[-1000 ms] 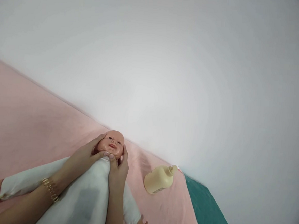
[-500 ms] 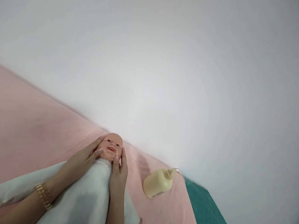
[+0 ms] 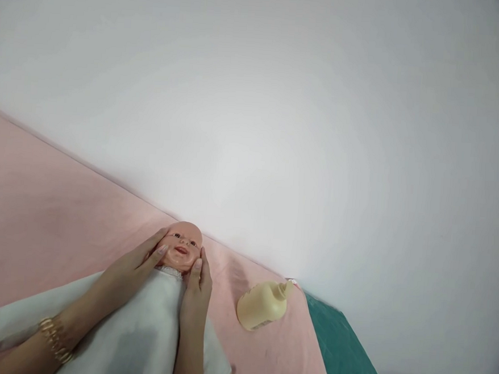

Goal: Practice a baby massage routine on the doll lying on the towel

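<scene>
A baby doll (image 3: 179, 255) with a bald plastic head and a white long-sleeved outfit lies face up. My left hand (image 3: 139, 267) holds the left side of its head in view, fingers along the side and thumb on the cheek. On the opposite side, my right hand (image 3: 197, 289) cups the head, its thumb by the jaw. A gold bracelet (image 3: 54, 338) circles my left wrist. My forearms lie over the outfit and hide part of it.
A cream pump bottle (image 3: 261, 306) stands to the right of the doll on a pink cloth (image 3: 60, 208). Green quilted fabric (image 3: 345, 347) shows past the cloth's right edge. A plain white wall (image 3: 255, 107) rises behind.
The doll's head has shifted slightly left in view. My left wrist has moved left, and my right thumb sits nearer the edge of the jaw. The bottle stays in place.
</scene>
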The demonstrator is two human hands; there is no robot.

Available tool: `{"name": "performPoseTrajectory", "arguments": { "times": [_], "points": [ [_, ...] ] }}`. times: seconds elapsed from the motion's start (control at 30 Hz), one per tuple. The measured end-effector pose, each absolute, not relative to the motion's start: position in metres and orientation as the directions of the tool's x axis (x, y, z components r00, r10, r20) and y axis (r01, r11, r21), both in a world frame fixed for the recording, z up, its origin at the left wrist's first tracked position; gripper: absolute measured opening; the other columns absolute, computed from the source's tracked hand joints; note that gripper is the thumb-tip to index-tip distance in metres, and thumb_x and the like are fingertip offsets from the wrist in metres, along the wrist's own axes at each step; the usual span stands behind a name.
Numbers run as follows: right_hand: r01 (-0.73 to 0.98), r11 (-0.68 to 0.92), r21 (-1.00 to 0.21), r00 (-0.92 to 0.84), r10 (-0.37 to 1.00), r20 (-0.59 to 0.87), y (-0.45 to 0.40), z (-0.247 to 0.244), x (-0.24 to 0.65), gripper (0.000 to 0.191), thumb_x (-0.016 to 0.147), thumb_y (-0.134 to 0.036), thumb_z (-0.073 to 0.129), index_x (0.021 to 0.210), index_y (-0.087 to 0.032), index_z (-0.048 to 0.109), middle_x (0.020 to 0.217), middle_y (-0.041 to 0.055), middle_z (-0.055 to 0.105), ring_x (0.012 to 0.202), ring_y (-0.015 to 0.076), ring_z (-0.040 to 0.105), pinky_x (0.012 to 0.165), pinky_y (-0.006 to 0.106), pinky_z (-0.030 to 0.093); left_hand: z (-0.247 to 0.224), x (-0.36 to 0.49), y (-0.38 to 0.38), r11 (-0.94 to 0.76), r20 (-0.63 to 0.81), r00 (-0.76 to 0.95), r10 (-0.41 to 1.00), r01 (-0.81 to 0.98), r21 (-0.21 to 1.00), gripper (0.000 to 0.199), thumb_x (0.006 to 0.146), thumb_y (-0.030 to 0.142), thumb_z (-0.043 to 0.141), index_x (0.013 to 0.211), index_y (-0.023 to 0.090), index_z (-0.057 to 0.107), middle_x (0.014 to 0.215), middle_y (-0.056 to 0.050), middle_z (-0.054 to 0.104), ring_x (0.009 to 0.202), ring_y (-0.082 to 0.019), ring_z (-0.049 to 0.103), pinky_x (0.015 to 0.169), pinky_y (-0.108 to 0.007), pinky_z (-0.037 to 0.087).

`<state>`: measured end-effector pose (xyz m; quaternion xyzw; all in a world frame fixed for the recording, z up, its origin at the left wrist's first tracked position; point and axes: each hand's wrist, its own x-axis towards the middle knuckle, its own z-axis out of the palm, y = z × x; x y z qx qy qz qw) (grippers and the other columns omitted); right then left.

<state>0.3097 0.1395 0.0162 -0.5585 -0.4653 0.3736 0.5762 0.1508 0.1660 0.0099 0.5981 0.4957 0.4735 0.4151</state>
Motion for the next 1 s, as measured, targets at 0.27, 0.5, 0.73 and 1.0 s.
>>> {"name": "performPoseTrajectory", "arguments": {
  "times": [0.27, 0.5, 0.73, 1.0],
  "points": [
    [0.037, 0.111, -0.993, 0.231, 0.966, 0.117, 0.136, 0.02, 0.301, 0.088, 0.076, -0.043, 0.081, 0.151, -0.014, 0.044, 0.149, 0.0144, 0.054, 0.131, 0.0298, 0.058, 0.107, 0.037, 0.052, 0.016, 0.156, 0.159, -0.124, 0.126, -0.005, 0.992, 0.146, 0.982, 0.078, 0.081, 0.063, 0.059, 0.147, 0.024, 0.047, 0.149, -0.01, 0.055, 0.134, -0.035, 0.054, 0.102, -0.04, 0.055],
    [0.02, 0.164, -0.986, 0.297, 0.941, 0.163, 0.137, 0.015, 0.298, 0.077, 0.076, -0.036, 0.079, 0.145, -0.015, 0.052, 0.142, 0.0131, 0.06, 0.124, 0.0294, 0.064, 0.104, 0.038, 0.054, 0.013, 0.154, 0.161, -0.129, 0.123, 0.043, 0.991, 0.175, 0.976, 0.083, 0.081, 0.061, 0.062, 0.151, 0.022, 0.041, 0.147, -0.01, 0.057, 0.131, -0.032, 0.057, 0.103, -0.037, 0.053],
    [0.037, 0.121, -0.992, 0.256, 0.958, 0.127, 0.134, 0.027, 0.303, 0.075, 0.083, -0.048, 0.07, 0.146, -0.013, 0.052, 0.147, 0.0133, 0.055, 0.133, 0.0287, 0.057, 0.109, 0.039, 0.049, 0.02, 0.147, 0.16, -0.175, 0.166, 0.055, 0.985, 0.308, 0.935, 0.072, 0.092, 0.062, 0.041, 0.153, 0.025, 0.041, 0.151, -0.004, 0.053, 0.137, -0.032, 0.052, 0.105, -0.038, 0.05],
    [0.106, 0.128, -0.986, 0.274, 0.95, 0.152, 0.134, 0.028, 0.306, 0.068, 0.089, -0.058, 0.06, 0.141, -0.014, 0.059, 0.148, 0.0142, 0.054, 0.139, 0.0283, 0.051, 0.114, 0.042, 0.043, 0.001, 0.144, 0.17, -0.131, 0.111, 0.084, 0.99, 0.285, 0.95, 0.083, 0.093, 0.067, 0.026, 0.158, 0.016, 0.033, 0.16, -0.008, 0.04, 0.146, -0.03, 0.039, 0.118, -0.045, 0.037]
  ]
}}
